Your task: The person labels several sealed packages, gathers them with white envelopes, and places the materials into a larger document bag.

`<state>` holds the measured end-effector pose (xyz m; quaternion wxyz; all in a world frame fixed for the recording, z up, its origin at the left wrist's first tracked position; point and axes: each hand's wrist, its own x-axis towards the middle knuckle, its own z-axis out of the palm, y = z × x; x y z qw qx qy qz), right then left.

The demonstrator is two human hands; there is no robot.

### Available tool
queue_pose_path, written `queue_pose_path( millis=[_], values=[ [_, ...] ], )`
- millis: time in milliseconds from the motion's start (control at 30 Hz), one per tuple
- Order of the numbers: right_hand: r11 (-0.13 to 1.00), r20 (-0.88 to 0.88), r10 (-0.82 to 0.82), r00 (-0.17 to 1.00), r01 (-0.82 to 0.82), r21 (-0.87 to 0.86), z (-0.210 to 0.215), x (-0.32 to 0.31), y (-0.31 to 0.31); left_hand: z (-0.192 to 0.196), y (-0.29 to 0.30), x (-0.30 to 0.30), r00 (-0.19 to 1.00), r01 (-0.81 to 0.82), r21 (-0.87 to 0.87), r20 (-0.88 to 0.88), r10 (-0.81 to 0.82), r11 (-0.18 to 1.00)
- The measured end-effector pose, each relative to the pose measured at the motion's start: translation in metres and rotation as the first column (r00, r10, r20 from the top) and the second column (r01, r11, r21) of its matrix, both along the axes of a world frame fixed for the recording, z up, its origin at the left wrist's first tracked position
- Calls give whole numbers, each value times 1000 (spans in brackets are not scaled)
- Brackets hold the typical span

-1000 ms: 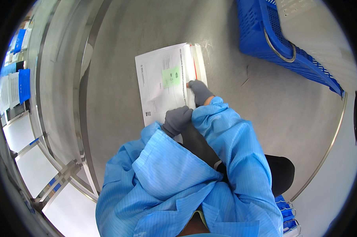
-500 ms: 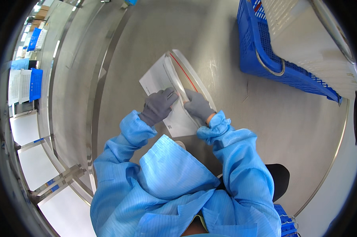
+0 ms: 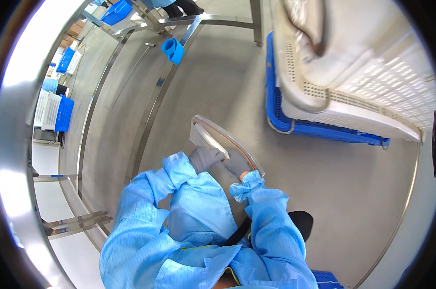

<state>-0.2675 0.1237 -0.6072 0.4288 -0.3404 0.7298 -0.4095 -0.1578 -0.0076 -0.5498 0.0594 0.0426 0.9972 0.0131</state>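
In front of my chest I hold a zip bag, a flat whitish pouch with a reddish line along its edge. A white, flat packet lies against its left side; I cannot tell whether it is inside. My left hand, in a grey glove, is closed on the packet's near end. Closed on the bag beside it is my right hand, also gloved in grey. The two hands nearly touch, and their fingertips are partly hidden.
To the right, a white perforated basket sits in a blue basket. A metal frame runs along the left, with a blue roll-shaped piece on its bar. A person's dark-clothed legs show at the far top.
The view has shifted, bringing more of the white basket and a person's legs into sight. The bag and packet have tilted closer to edge-on. Both hands keep hold.
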Motion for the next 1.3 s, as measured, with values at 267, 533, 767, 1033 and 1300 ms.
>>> queue_pose_path(
  millis=[267, 533, 767, 1033, 1300],
  values=[
    [977, 231, 24, 973, 26, -210, 134, -61, 112, 117, 120, -17, 952, -161, 264, -213, 220, 951],
    [993, -282, 98, 954, -74, 94, 353, -59, 224, 281, 225, -30, 982, -72, 402, -132, 136, 913],
    [967, -315, 227, 921, -174, 188, 492, -63, 277, 450, 250, -46, 999, 9, 431, -48, 13, 902],
    [934, -338, 346, 875, -286, 215, 614, -80, 308, 562, 285, -59, 994, 33, 339, -105, 3, 940],
    [972, -515, 185, 837, -233, -30, 693, -100, 286, 628, 272, -71, 924, 46, 253, -378, 55, 966]
  ],
)
